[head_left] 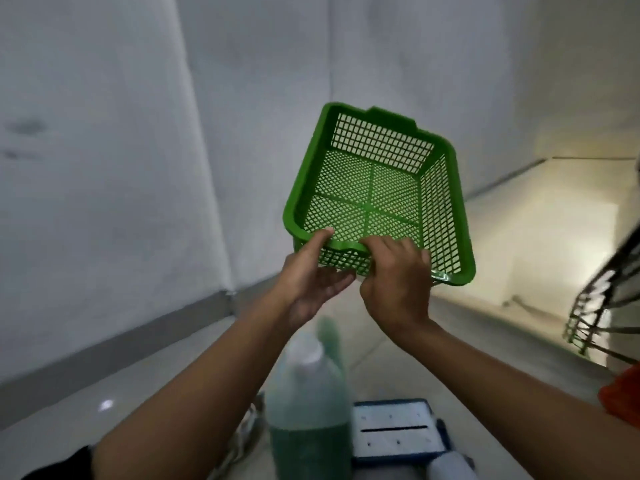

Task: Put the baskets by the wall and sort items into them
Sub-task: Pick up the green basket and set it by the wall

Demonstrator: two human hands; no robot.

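The grey wall (104, 168) rises behind open floor (519, 237). A green basket (377, 188) hangs tilted above it, both hands pinching its near rim: left hand (313, 278) thumb on top, right hand (394, 282) fingers curled over.

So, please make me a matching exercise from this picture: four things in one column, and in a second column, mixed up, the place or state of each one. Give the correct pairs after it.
Things:
1. green basket
2. plastic bottle
3. blue-framed white pad
4. orange item

Places or states:
A. at the right edge of the view, partly cut off
B. held up in the air, empty, by the left hand and the right hand
C. low in the view, just right of the bottle
D. low in the view, blurred, with green liquid inside

Pairs: 1-B, 2-D, 3-C, 4-A
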